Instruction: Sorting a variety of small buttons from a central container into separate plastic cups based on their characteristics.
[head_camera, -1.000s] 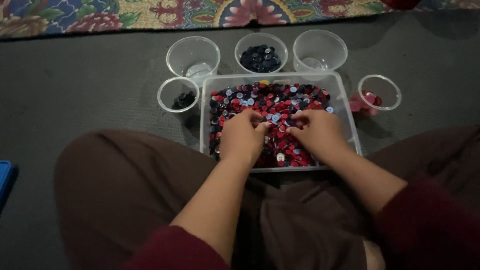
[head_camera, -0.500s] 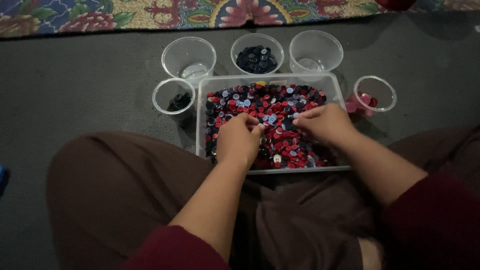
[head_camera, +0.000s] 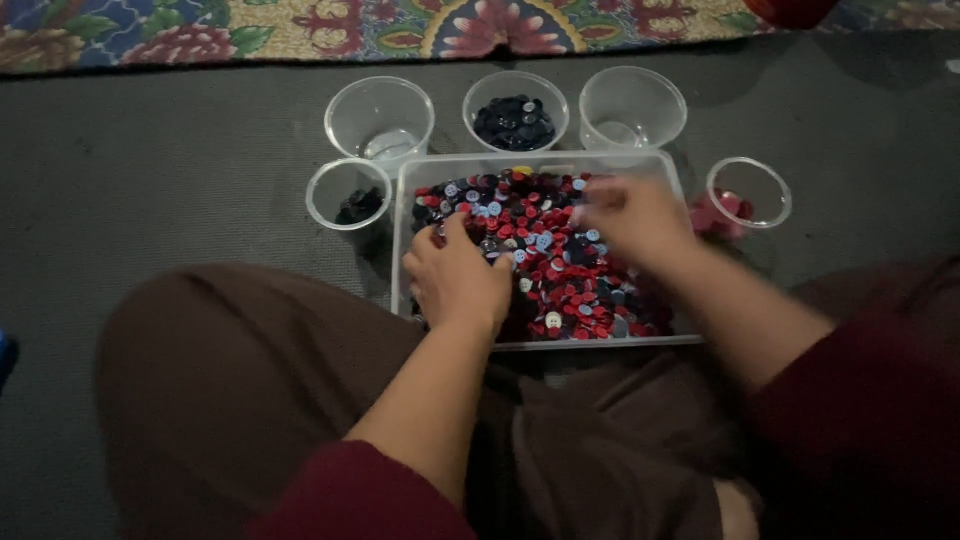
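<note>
At the bottom of the frame sit the person's brown-clad knees (head_camera: 230, 390) and dark red sleeves (head_camera: 860, 400), crowding the near edge of the tray (head_camera: 400, 250).

The clear tray lies at centre frame on the grey floor (head_camera: 150, 180), its long axis running left to right, filled with red, dark and pale blue buttons (head_camera: 560, 270).

The left hand (head_camera: 458, 278) rests palm down on the buttons at the tray's left side, fingers loosely curled into the pile; whether it pinches one cannot be told.

The right hand (head_camera: 630, 222) hovers over the tray's upper right, blurred, fingers drawn together; what it holds cannot be told.

Left of the tray stands a small cup (head_camera: 348, 195) with a few dark buttons, right of it a cup (head_camera: 748, 193) with red ones.

Beyond the tray stand three cups: left (head_camera: 380, 118), nearly clear; middle (head_camera: 516, 108), with dark blue buttons; right (head_camera: 632, 106).

A patterned rug (head_camera: 300, 25) lines the top edge.
</note>
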